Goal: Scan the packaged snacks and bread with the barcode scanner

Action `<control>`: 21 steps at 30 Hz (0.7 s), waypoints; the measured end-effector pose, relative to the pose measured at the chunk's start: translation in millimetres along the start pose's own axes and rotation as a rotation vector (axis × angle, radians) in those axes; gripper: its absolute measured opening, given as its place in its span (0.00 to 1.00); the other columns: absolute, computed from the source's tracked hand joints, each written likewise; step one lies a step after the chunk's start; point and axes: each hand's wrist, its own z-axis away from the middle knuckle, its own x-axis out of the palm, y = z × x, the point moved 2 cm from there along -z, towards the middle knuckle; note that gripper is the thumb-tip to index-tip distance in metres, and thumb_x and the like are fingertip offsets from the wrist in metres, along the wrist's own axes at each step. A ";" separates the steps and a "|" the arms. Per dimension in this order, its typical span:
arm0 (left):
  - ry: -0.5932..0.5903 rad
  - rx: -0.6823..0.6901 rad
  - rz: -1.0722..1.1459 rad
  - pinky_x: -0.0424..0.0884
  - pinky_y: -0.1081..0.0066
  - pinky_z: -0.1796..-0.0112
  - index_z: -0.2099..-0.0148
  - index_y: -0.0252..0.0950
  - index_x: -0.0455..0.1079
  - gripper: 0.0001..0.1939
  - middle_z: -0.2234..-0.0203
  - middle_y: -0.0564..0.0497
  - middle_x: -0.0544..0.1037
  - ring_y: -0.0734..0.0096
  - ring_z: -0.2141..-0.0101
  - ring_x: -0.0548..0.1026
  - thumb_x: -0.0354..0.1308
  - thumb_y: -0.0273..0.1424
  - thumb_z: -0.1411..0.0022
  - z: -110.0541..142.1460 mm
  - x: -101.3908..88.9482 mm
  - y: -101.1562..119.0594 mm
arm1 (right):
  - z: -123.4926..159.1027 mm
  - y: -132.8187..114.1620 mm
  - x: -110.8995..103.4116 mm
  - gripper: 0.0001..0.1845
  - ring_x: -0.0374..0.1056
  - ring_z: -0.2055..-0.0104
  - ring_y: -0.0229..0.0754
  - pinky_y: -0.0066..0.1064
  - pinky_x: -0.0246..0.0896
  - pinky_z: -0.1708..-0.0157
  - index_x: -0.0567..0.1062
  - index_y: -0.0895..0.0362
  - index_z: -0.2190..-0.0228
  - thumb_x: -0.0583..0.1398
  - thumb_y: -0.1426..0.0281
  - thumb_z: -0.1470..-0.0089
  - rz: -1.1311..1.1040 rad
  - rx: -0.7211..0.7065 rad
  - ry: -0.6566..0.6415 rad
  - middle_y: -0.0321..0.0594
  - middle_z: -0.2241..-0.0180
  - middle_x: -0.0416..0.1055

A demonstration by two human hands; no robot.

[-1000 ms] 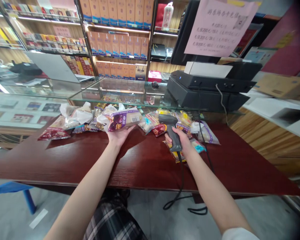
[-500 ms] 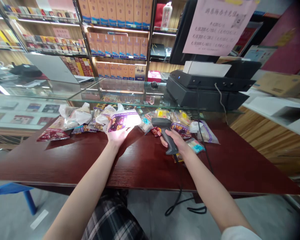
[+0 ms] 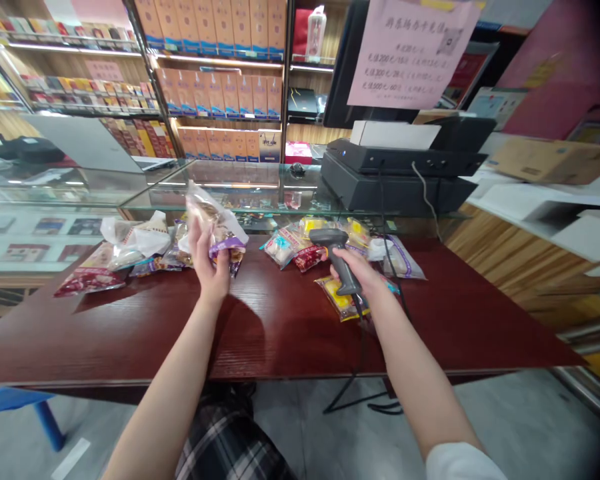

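Left hand (image 3: 209,270): clenched round a snack packet (image 3: 215,223), raised above the desk (image 3: 130,340); right hand (image 3: 356,272): grasping a barcode scanner (image 3: 338,257) (black, corded), held just over a yellow packet (image 3: 334,299).

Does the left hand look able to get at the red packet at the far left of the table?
Probably, once freed: the left hand holds a snack packet, but only bare dark red tabletop separates it from the red packet.

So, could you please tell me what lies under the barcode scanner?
A yellow-printed snack packet lies on the dark red table below the right hand; the scanner and hand hide its far part.
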 end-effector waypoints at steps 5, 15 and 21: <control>-0.054 0.031 -0.691 0.22 0.36 0.40 0.35 0.42 0.62 0.29 0.29 0.46 0.36 0.40 0.32 0.26 0.55 0.36 0.38 -5.4 -12.3 -3.1 | 3.5 -2.7 -25.3 0.12 0.63 0.84 0.35 0.24 0.56 0.86 0.74 0.58 0.68 0.62 0.61 0.48 0.074 0.087 0.041 0.37 0.79 0.73; 0.022 -0.192 -0.844 0.51 0.40 0.43 0.40 0.32 0.65 0.26 0.45 0.29 0.60 0.37 0.42 0.57 0.53 0.39 0.36 -13.7 -21.8 -11.7 | -15.6 27.0 32.2 0.16 0.62 0.81 0.35 0.24 0.54 0.80 0.72 0.58 0.69 0.57 0.57 0.47 -0.146 0.014 -0.027 0.35 0.84 0.69; -0.041 -0.081 -0.844 0.44 0.40 0.40 0.48 0.28 0.68 0.23 0.44 0.28 0.61 0.39 0.40 0.55 0.52 0.42 0.35 -7.8 -11.6 -14.1 | -16.3 16.2 22.1 0.16 0.60 0.84 0.34 0.24 0.52 0.83 0.71 0.57 0.68 0.59 0.56 0.50 -0.214 -0.110 0.075 0.33 0.85 0.68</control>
